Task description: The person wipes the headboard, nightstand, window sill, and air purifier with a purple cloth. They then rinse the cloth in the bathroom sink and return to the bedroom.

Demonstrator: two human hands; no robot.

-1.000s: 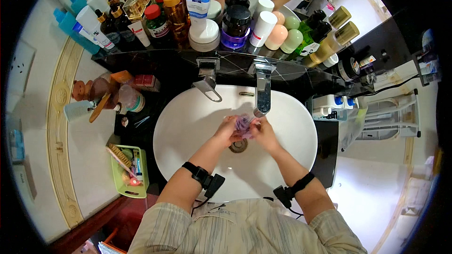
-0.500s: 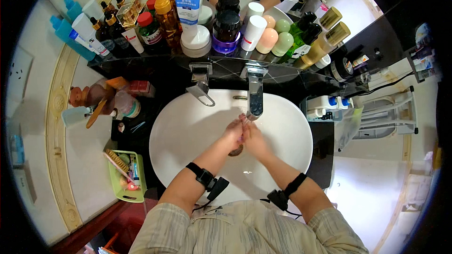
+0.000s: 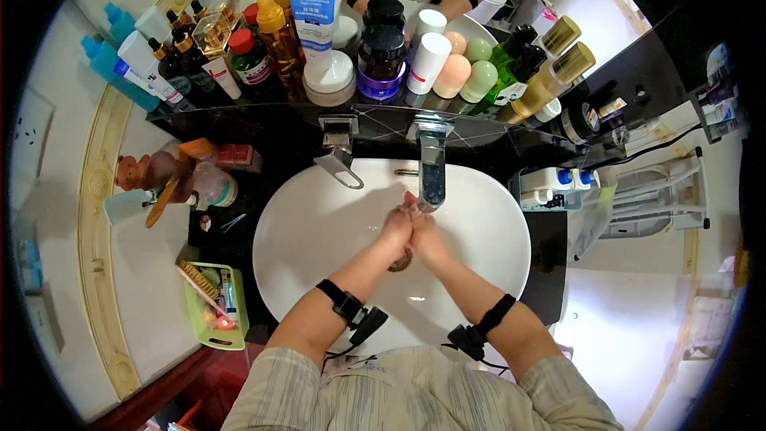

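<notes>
My left hand (image 3: 396, 228) and my right hand (image 3: 428, 234) are pressed against each other over the white basin (image 3: 307, 231), just below the spout of the chrome faucet (image 3: 432, 164). Their fingers are closed around one another, and whatever lies between the palms is hidden. A round drain (image 3: 400, 262) shows partly behind my wrists. To the left of the faucet, a chrome lever handle (image 3: 338, 161) stands out from the black wall ledge. Each forearm wears a black strap with a small device.
A ledge above holds bottles, a blue tube (image 3: 313, 20) and jars, with a mirror behind. On the left lie a green basket (image 3: 203, 327), a comb (image 3: 128, 207) and a clear jar (image 3: 215, 185). Pump bottles (image 3: 550, 179) sit at the right; a folded stool (image 3: 658, 195) hangs beyond.
My hands stay together under the spout and have shifted slightly toward me. A purple-pink spot seen between them earlier is out of sight now. The whole view has tilted a little.
</notes>
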